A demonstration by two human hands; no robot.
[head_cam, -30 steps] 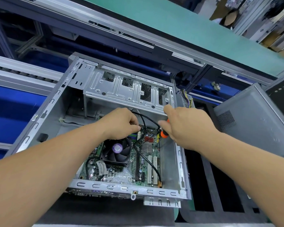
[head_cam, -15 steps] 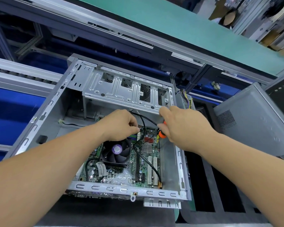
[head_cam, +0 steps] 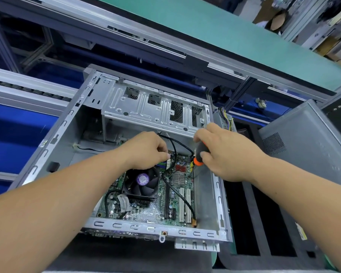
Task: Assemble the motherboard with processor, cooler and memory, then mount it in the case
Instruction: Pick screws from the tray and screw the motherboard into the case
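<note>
Gripping one screwdriver (head_cam: 198, 154), right hand (head_cam: 222, 154); one motherboard (head_cam: 158, 196).

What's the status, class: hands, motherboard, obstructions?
Right hand grips screwdriver; left hand pinches something small. Motherboard in case. Black cable crosses board.

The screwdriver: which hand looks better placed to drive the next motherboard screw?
Probably the right hand: it already grips the screwdriver, tip down at the motherboard edge. The left hand is curled among the black cables.

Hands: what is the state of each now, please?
Left hand: fingers curled, pinching something small; cannot tell what.
Right hand: grips the screwdriver.
</note>
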